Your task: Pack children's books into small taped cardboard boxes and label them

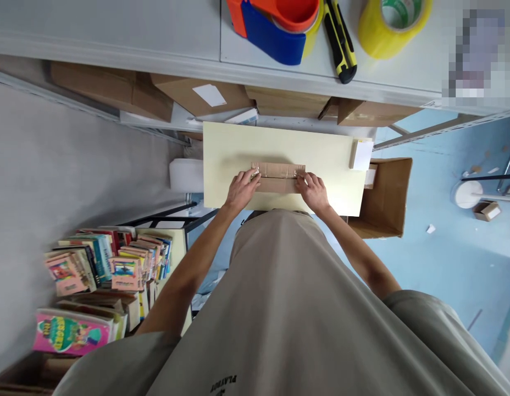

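Note:
A small brown cardboard box (277,185) lies on the pale yellow tabletop (234,144) close in front of my body. Shiny clear tape shows at both of its ends. My left hand (241,190) has its fingers closed on the box's left end, at the taped corner. At the opposite end, my right hand (313,191) grips the right corner with bent fingers. The undersides of the box and of my fingertips are hidden.
A stack of white cards (361,154) sits at the table's right edge, above an open carton (384,201). On the shelf ahead are a tape dispenser (275,34), a utility knife (341,44) and a yellow tape roll (376,33). Books (102,258) stand at lower left.

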Motion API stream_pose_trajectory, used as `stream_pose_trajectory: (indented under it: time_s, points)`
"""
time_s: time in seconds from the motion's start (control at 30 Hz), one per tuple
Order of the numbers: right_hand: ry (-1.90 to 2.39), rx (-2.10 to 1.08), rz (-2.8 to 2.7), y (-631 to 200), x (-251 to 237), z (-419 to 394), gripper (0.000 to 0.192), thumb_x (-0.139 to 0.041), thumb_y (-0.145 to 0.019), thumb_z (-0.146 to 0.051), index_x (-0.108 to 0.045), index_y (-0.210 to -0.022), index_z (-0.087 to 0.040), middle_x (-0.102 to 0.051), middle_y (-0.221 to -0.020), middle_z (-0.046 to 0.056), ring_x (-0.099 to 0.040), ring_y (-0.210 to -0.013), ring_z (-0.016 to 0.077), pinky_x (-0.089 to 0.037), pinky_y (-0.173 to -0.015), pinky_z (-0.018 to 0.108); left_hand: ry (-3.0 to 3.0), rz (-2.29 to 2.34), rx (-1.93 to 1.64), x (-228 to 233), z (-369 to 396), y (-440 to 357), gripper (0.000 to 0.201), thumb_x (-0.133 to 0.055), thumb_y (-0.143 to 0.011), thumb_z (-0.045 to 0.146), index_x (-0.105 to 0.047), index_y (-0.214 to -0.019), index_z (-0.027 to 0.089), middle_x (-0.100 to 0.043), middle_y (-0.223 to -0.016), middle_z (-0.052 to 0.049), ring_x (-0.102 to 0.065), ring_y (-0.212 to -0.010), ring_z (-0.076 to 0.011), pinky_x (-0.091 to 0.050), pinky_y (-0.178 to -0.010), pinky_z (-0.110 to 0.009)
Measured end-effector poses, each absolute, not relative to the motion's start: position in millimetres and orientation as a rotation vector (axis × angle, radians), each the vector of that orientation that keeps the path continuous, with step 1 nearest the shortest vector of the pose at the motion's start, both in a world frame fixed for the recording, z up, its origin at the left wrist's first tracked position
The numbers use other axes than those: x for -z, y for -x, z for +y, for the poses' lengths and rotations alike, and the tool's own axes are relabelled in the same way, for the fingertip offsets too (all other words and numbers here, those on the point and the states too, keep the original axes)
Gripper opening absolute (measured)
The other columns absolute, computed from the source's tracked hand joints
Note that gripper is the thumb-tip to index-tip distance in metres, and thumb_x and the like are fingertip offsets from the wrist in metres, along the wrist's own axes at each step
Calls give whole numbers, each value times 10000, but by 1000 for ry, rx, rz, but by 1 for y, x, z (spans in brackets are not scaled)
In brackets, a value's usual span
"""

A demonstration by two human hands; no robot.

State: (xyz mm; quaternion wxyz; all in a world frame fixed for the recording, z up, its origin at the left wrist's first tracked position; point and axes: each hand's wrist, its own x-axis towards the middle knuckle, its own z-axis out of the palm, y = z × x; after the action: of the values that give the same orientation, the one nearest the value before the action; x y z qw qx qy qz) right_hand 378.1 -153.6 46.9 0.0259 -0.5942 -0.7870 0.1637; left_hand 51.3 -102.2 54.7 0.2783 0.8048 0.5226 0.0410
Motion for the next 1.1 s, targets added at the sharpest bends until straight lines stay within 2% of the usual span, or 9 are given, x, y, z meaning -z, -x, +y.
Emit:
stream_pose_trajectory:
  time_s: [0.13, 0.33, 0.47, 0.6, 0.73, 0.8, 0.9, 1.0, 1.1]
  points:
    - [1830, -510, -2479, -378, -51, -144, 442, -449, -1198, -220, -763, -1488, -107, -735, -1570, 248, -644, -1421, 383, -559, -1147, 546, -2221, 1339, -111, -62, -94, -48, 391, -601, -1143, 241, -791, -1483, 207, -706, -1604, -209, -629, -1439, -378, -528, -1178, -542]
    - [1770, -465, -2587, -385, -58, -147, 471, -481, -1153, -110, -743, -1544, -120, -714, -1624, 228, -625, -1486, 360, -526, -1175, 510, -2285, 1282, -148, -58, -94, -36, 372, -533, -1188, 271, -855, -1369, 229, -750, -1573, -174, -642, -1437, -356, -532, -1187, -537]
    - [1789, -458, -2642, -384, -59, -150, 517, -496, -1104, -53, -737, -1558, -100, -667, -1683, 243, -615, -1476, 377, -522, -1148, 522, -2311, 1298, -55, -51, -98, -37, 472, -480, -1135, 120, -828, -1430, 238, -714, -1636, -155, -635, -1408, -342, -536, -1134, -527]
    - [1761, -440, -2677, -380, -69, -150, 497, -493, -1107, -55, -751, -1532, -81, -704, -1631, 250, -627, -1449, 371, -516, -1164, 519, -2349, 1243, -43, -61, -97, -36, 408, -536, -1147, 200, -831, -1426, 234, -715, -1624, -169, -622, -1423, -351, -550, -1128, -526]
    - [1688, -369, -2610, -374, -99, -127, 407, -515, -1164, -166, -797, -1452, -110, -789, -1498, 227, -678, -1367, 354, -544, -1137, 498, -2378, 1191, -126, -93, -73, -37, 392, -526, -1167, 266, -865, -1360, 223, -809, -1457, -160, -662, -1351, -355, -579, -1113, -538]
    - [1652, -262, -2508, -369, -125, -96, 416, -500, -1195, -249, -775, -1487, -137, -783, -1510, 220, -679, -1377, 363, -539, -1165, 521, -2401, 1187, -253, -118, -47, -42, 428, -497, -1165, 248, -852, -1402, 220, -826, -1428, -152, -674, -1337, -353, -580, -1130, -547]
    - [1630, -72, -2317, -358, -175, -28, 509, -419, -1221, -341, -662, -1625, -148, -717, -1591, 243, -647, -1437, 402, -496, -1247, 604, -2409, 1238, -542, -166, 7, -57, 498, -462, -1151, 212, -786, -1528, 196, -820, -1447, -160, -674, -1384, -351, -550, -1209, -548]
    - [1582, 18, -2213, -342, -217, 50, 609, -381, -1218, -411, -489, -1749, -134, -591, -1703, 268, -518, -1590, 457, -399, -1339, 725, -2351, 1279, -789, -214, 58, -78, 553, -441, -1141, 198, -710, -1624, 177, -833, -1396, -153, -698, -1367, -343, -536, -1247, -545]
    - [1561, 16, -2230, -326, -231, 115, 628, -399, -1216, -464, -473, -1703, -75, -570, -1676, 314, -499, -1599, 479, -360, -1350, 784, -2295, 1260, -961, -244, 89, -97, 544, -479, -1129, 203, -699, -1626, 184, -824, -1442, -130, -702, -1402, -323, -510, -1300, -526]
